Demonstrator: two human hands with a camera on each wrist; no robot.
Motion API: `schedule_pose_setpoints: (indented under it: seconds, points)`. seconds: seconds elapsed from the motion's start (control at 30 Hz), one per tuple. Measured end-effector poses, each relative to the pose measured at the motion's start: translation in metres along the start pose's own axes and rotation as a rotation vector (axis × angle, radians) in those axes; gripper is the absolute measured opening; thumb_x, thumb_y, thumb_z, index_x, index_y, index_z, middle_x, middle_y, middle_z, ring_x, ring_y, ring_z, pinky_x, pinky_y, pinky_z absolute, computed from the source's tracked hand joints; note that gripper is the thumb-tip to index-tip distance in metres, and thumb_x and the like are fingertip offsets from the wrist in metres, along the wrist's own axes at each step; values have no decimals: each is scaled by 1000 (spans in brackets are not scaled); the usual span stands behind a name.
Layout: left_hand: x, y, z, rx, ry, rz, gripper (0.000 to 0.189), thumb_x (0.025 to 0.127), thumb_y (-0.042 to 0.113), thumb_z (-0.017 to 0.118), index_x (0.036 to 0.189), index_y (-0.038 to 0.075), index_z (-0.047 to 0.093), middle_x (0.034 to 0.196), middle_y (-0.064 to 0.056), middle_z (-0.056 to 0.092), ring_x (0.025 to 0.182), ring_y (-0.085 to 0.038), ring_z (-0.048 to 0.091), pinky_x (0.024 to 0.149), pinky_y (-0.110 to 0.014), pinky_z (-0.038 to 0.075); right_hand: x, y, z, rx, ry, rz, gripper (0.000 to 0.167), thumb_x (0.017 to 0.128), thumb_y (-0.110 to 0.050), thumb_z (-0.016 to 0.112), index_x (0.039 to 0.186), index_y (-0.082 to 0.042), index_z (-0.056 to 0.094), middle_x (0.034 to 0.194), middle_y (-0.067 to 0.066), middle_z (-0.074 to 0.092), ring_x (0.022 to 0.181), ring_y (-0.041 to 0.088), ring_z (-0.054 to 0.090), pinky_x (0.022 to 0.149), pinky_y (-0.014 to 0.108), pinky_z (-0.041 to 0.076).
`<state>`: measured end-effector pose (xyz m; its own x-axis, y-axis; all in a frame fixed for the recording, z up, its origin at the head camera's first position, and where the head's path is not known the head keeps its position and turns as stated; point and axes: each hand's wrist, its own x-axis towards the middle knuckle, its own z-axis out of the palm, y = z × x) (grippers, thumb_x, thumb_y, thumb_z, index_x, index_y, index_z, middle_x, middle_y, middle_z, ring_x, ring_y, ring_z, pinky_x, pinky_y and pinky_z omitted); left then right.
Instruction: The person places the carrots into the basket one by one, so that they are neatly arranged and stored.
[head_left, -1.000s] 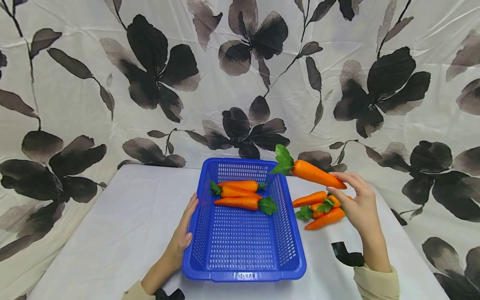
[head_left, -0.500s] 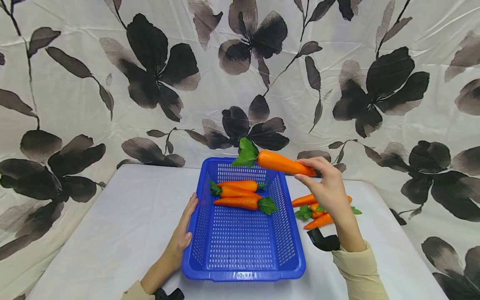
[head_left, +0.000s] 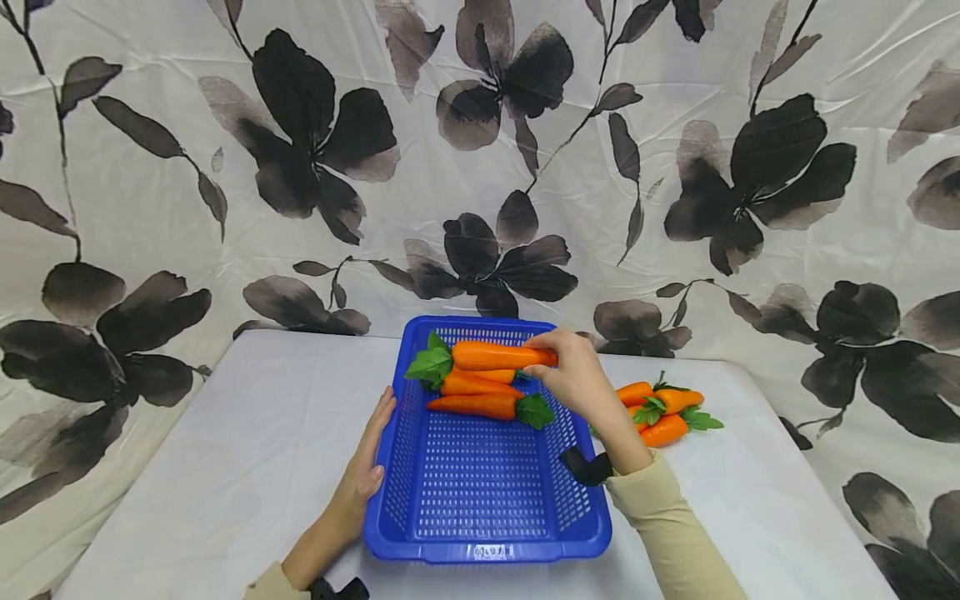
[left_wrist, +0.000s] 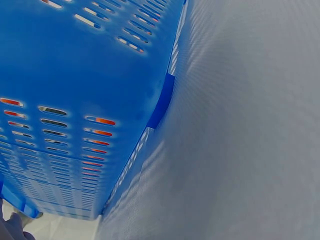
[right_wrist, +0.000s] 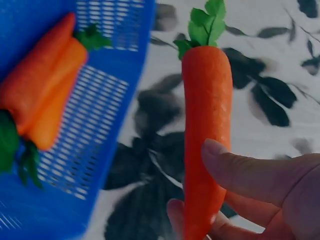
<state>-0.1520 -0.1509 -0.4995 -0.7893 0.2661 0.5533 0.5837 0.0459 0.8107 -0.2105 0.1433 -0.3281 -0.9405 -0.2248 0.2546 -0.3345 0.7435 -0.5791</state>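
Observation:
My right hand pinches an orange carrot by its narrow tip, between thumb and fingers. The carrot lies level over the back of the blue basket, its green leaves pointing left. In the right wrist view, the thumb presses on the lower half of the held carrot. Under it, several carrots lie side by side in the basket, partly covered by the held one. My left hand rests with straight fingers along the basket's left side. The left wrist view shows the slotted basket wall close up.
To the right of the basket, a small pile of carrots lies on the white-covered table, partly behind my right forearm. A white curtain with dark flowers hangs right behind the table.
My right hand has carried the carrot leftward and down, from above the pile on the right to over the carrots in the basket. The left hand has stayed at the basket's side.

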Motion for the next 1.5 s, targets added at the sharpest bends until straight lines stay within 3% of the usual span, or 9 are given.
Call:
schedule_pose_setpoints:
  seconds: [0.37,0.57,0.77,0.93,1.0,1.13,1.3,1.5]
  points:
    - [-2,-3,0,-9,-12,-51,70,100,42,33,160,9,15,167,-4,2,153,-20,1,104,-77,3,10,9,38,-75,-170,106,26,82,-5,79,107,-1,75,101,13,72,96,29,64,86,46,52]
    - [-3,-2,1,-18,-8,-22,70,100,41,34,159,7,15,167,-8,2,152,-26,0,116,-52,3,9,13,52,-136,-227,107,24,80,-8,81,103,-1,75,100,13,72,96,30,64,88,49,51]
    - [-3,-1,0,-12,-3,-28,70,100,42,34,159,8,16,167,-7,3,153,-24,1,108,-70,1,9,16,62,-163,-288,102,24,78,-6,83,99,1,75,96,13,71,89,28,65,85,47,54]
    - [-3,-2,1,0,-2,-19,70,101,41,33,159,7,16,167,-8,4,152,-26,1,117,-45,4,10,16,67,-176,-325,124,24,76,-5,84,98,1,75,96,12,71,90,29,66,88,47,53]
    - [-2,-2,1,-1,-5,-23,70,100,41,33,159,7,16,167,-8,4,152,-24,2,116,-50,4,9,18,69,-177,-342,135,25,75,-5,84,97,1,74,96,12,70,91,30,66,87,47,54]
    - [-2,-2,1,-5,-3,-26,70,100,41,33,159,7,16,167,-7,4,152,-22,2,104,-75,0,8,21,73,-172,-386,161,27,73,-4,85,96,0,73,95,12,69,87,28,65,83,44,55]
    - [-1,-2,1,-4,-2,-20,70,100,42,33,159,7,16,167,-7,4,152,-22,2,102,-78,1,7,26,77,-196,-441,167,24,71,-3,86,91,-2,72,89,9,68,79,25,62,75,40,56]
    - [-1,-3,1,4,3,-18,70,100,43,33,159,7,17,167,-8,5,152,-23,2,104,-76,0,7,28,82,-247,-424,160,26,67,-3,88,85,-4,70,83,7,65,73,24,61,71,40,56]
